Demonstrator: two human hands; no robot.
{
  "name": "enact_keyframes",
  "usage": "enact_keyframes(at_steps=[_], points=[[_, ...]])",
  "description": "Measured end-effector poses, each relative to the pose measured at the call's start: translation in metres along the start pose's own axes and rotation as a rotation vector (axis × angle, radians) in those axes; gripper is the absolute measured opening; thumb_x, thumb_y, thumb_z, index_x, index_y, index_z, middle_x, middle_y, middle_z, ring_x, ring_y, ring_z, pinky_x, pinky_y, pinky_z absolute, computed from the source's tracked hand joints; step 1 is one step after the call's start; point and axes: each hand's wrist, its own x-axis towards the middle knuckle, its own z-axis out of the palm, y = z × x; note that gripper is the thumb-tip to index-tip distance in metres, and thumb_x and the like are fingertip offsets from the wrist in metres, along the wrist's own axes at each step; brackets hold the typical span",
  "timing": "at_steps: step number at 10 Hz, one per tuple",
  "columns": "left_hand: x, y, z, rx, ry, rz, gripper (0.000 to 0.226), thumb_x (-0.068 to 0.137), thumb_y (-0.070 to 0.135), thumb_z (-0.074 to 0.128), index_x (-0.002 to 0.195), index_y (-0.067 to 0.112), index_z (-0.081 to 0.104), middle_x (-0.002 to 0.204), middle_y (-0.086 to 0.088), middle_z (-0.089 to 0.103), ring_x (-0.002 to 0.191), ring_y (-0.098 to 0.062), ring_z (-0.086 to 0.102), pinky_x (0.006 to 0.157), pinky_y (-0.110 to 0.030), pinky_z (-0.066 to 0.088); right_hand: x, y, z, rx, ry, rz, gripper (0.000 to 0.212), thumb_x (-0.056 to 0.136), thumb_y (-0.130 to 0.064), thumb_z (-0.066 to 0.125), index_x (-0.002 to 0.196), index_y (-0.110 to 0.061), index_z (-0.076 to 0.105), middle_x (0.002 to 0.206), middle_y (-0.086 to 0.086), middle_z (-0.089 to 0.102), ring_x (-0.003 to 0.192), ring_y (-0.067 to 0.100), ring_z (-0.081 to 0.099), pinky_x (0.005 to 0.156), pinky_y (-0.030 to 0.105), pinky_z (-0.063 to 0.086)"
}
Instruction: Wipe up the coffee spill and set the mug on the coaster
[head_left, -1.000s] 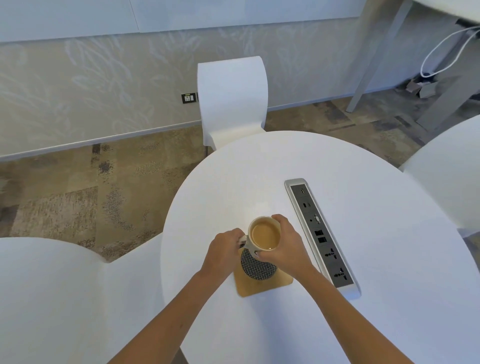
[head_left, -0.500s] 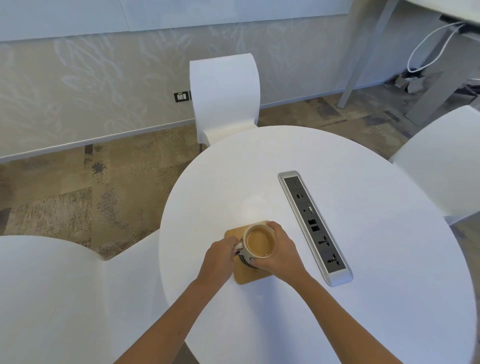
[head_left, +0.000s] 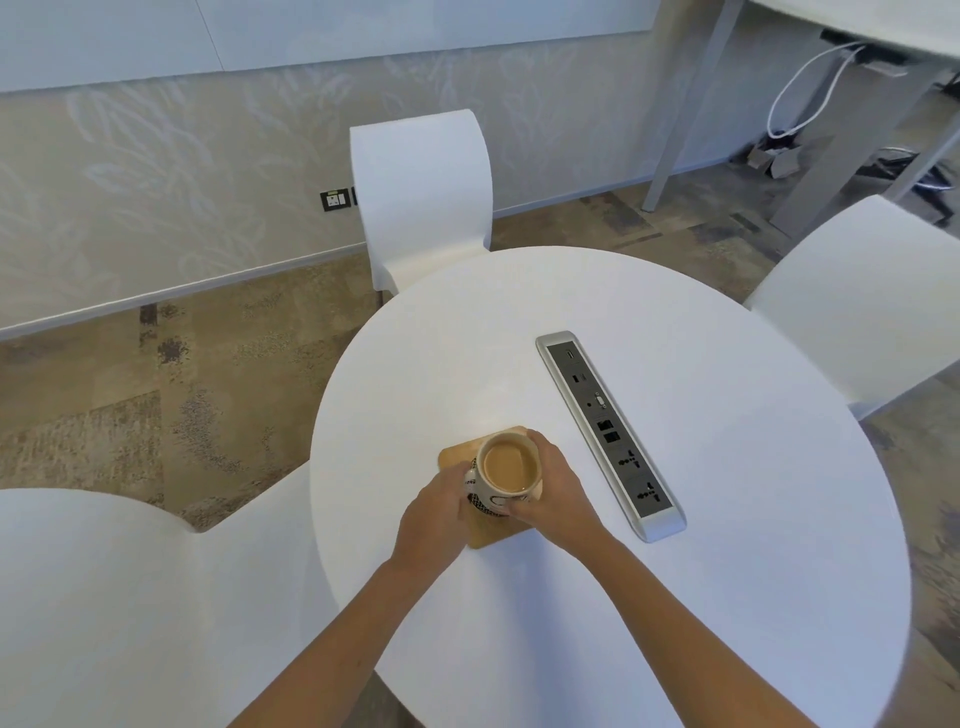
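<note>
2 hands hold the mug (head_left: 506, 470), which sits over the wooden coaster (head_left: 457, 457) on the round white counter (head_left: 701, 597). From this angle it cannot be told whether the mug's base is fully down on the coaster. The left hand (head_left: 434, 514) has its grip curled against the mug's left side, at the handle, while the right hand (head_left: 553, 493) wraps its grip around the mug's right side, fingertips reaching the far rim. The mug is upright, white with a dark pattern on its wall, and filled with light brown coffee.

Bare corners of the coaster show beyond the mug at its far left and near side. Just to the right of the mug, beside the right hand, a long silver power strip (head_left: 610, 436) lies on the counter, running away from the person. Beyond the mug, past the counter's far edge, stands 1 white chair (head_left: 421, 192). Another white chair (head_left: 857, 306) stands to the mug's far right.
</note>
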Motion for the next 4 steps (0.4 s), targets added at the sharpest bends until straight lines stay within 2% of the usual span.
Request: enact_keyframes(at_steps=[1, 2, 3, 4], points=[[-0.013, -0.001, 0.003, 0.018, 0.014, 0.062, 0.057, 0.091, 0.005, 0.045, 0.145, 0.014, 0.030, 0.147, -0.003, 0.042, 0.130, -0.021, 0.043, 0.093, -0.027, 0.041, -0.017, 0.005, -0.004, -0.011, 0.063, 0.001, 0.075, 0.061, -0.020, 0.071, 0.114, -0.062, 0.040, 0.109, -0.041, 0.052, 0.105, -0.009, 0.050, 0.073, -0.001, 0.040], [-0.028, 0.000, 0.005, 0.062, 0.034, 0.046, 0.068, 0.092, 0.005, 0.047, 0.151, 0.006, 0.012, 0.159, -0.009, 0.017, 0.147, -0.024, 0.015, 0.112, -0.030, 0.026, -0.038, 0.018, -0.007, -0.089, 0.069, 0.109, 0.086, 0.075, -0.017, 0.074, 0.144, -0.030, 0.025, 0.134, -0.021, 0.035, 0.126, 0.001, 0.036, 0.088, 0.001, 0.032], [-0.046, 0.000, 0.012, 0.070, 0.029, 0.036, 0.071, 0.093, 0.009, 0.049, 0.150, 0.005, 0.007, 0.160, -0.010, 0.008, 0.148, -0.024, 0.007, 0.116, -0.028, 0.016, -0.059, 0.038, -0.008, -0.158, 0.117, 0.141, 0.087, 0.082, -0.018, 0.071, 0.149, -0.015, 0.016, 0.153, -0.003, 0.023, 0.140, 0.013, 0.023, 0.108, 0.020, 0.021], [-0.063, 0.005, 0.018, 0.086, -0.032, 0.027, 0.070, 0.095, 0.018, 0.049, 0.151, 0.008, 0.007, 0.161, -0.009, 0.006, 0.148, -0.023, 0.006, 0.116, -0.029, 0.018, -0.079, 0.046, -0.007, -0.195, 0.225, 0.162, 0.078, 0.086, -0.018, 0.066, 0.148, -0.013, 0.018, 0.155, 0.000, 0.023, 0.142, 0.015, 0.022, 0.111, 0.026, 0.023]])
